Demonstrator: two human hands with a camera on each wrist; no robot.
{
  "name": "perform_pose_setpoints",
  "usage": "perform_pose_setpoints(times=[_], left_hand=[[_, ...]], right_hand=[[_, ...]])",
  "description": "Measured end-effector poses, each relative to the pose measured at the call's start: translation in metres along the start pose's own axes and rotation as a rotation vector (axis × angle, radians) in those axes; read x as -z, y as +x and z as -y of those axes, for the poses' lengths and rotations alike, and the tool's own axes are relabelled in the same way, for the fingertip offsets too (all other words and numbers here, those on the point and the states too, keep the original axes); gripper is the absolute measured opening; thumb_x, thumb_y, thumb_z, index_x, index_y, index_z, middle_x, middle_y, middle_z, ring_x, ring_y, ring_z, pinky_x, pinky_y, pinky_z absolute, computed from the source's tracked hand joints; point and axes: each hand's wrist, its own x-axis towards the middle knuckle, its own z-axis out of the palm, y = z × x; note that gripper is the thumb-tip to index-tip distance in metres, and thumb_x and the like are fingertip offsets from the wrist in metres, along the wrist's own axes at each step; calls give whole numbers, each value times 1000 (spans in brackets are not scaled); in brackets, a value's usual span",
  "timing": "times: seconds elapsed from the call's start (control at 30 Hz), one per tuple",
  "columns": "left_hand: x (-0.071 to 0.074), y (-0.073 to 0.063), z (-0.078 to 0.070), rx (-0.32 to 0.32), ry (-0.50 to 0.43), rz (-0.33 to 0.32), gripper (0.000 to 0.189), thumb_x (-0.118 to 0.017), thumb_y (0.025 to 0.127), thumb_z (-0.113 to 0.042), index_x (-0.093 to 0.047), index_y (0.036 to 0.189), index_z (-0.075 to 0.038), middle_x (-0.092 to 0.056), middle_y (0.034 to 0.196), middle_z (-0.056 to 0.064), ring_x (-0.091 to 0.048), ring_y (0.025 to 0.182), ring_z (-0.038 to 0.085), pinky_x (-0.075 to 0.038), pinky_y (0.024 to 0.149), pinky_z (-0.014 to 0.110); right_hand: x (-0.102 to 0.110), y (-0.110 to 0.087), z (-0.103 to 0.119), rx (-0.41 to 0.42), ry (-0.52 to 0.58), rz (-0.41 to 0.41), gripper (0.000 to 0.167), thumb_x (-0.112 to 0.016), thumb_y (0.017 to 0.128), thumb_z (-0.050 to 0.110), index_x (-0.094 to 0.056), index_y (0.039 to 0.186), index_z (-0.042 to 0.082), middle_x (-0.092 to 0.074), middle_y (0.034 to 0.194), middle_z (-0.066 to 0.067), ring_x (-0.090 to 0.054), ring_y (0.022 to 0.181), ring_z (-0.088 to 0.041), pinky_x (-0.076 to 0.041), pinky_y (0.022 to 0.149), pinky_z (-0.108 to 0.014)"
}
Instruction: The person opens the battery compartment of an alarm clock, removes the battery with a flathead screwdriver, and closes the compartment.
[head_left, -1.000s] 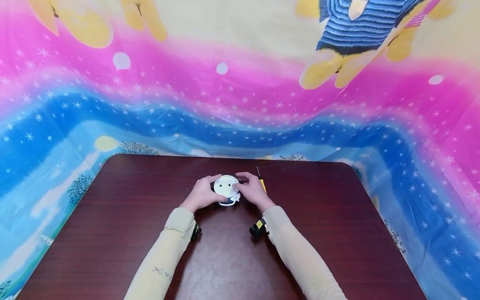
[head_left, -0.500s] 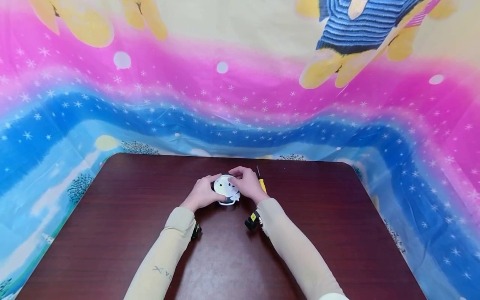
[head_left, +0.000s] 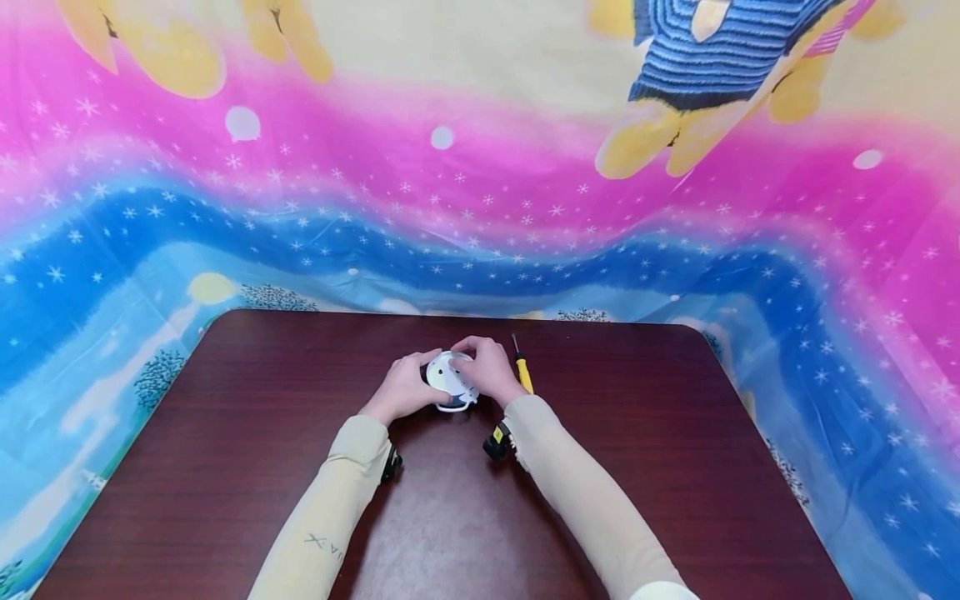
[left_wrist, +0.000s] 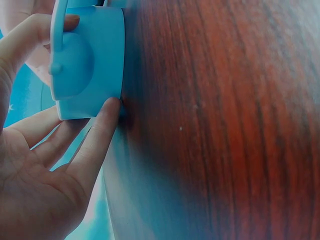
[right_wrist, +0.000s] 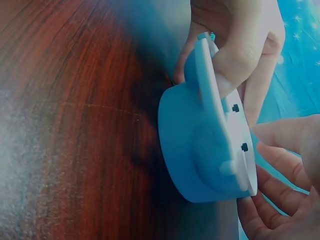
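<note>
A small white twin-bell alarm clock (head_left: pixel 442 381) stands on the tabletop with its back turned up, showing two black knobs and its carrying handle. My left hand (head_left: pixel 401 387) grips its left side. In the left wrist view the left fingers (left_wrist: pixel 102 122) lie along the clock's wall (left_wrist: pixel 107 55), down by the wood. The left thumb (right_wrist: pixel 230 75) presses beside the handle in the right wrist view. My right hand (head_left: pixel 491 367) holds the far right edge, its thumb (right_wrist: pixel 272 132) bent over the back near the knobs. The clock's face is hidden underneath.
A screwdriver (head_left: pixel 523 372) with a yellow handle lies just right of the right hand. The dark wooden table (head_left: pixel 637 467) has rounded far corners. Patterned cloth (head_left: pixel 465 208) hangs behind and along both sides.
The right hand has shifted left, its thumb sliding from the clock's right edge further over its back. More of the screwdriver shows now. The left hand keeps its grip.
</note>
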Motion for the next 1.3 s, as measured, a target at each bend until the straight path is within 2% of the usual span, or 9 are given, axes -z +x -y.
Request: perform_pose_setpoints(times=[0.33, 0.73, 0.97, 1.3], left_hand=[[0, 1, 2, 1, 7, -1, 87, -91, 71, -24, -55, 146, 0, -61, 137, 16, -57, 116, 30, -47, 97, 42], [-1, 1, 3, 11, 13, 2, 87, -90, 71, -26, -55, 146, -2, -60, 138, 16, -55, 120, 31, -46, 99, 42], [0, 1, 2, 13, 3, 0, 86, -90, 71, -24, -55, 146, -2, -59, 141, 16, -50, 128, 35, -44, 103, 44], [1, 0, 1, 5, -1, 3, 85, -90, 71, -24, -55, 145, 0, -58, 142, 15, -53, 126, 33, -45, 102, 44]], right_hand=[[-3, -1, -5, 14, -32, 4, 19, -73, 96, 20, -78, 112, 12, -68, 120, -7, -58, 116, -25, -49, 96, -42], [-4, 0, -7, 24, -92, 14, 17, -74, 96, 23, -79, 107, 12, -70, 116, -6, -61, 109, -23, -52, 91, -38], [-1, 5, -4, 7, -104, 56, 13, -74, 96, 22, -80, 103, 13, -71, 116, -6, -61, 110, -22, -51, 91, -38], [3, 8, 2, -45, -103, 124, 11, -73, 96, 22, -78, 102, 13, -69, 116, -7, -58, 106, -21, -51, 89, -36]])
